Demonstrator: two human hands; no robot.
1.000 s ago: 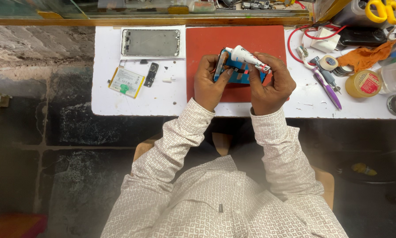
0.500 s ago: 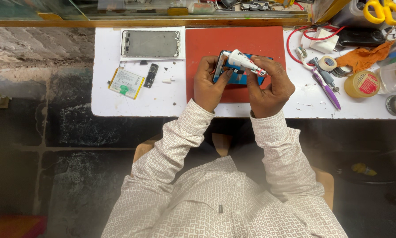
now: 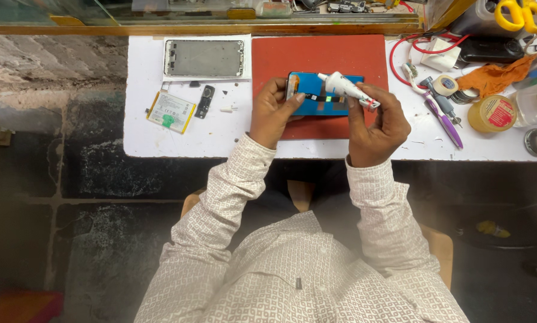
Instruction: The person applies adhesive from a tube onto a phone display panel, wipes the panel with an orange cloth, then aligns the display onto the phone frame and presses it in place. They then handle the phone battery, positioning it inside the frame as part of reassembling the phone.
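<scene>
Hands (image 3: 272, 110) keep their grip on blue phone (image 3: 316, 101) and glue tube (image 3: 347, 90), barely shifted.

Two hands (image 3: 274, 110), one glue tube (image 3: 347, 90), one blue phone panel (image 3: 316, 98), one battery (image 3: 171, 111).

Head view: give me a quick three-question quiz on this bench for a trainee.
1. True or false: the left hand grips the blue phone panel by its left end.
2. Which does the right hand hold? A) yellow-handled scissors B) a white glue tube C) a purple-handled tool
3. Fill in: the phone panel is held over the ____ mat.

Key
1. True; the fingers wrap that end of the panel.
2. B; the white glue tube lies across the panel, nozzle toward the far left. The yellow-handled scissors and purple-handled tool lie untouched to the right.
3. Red.
</scene>
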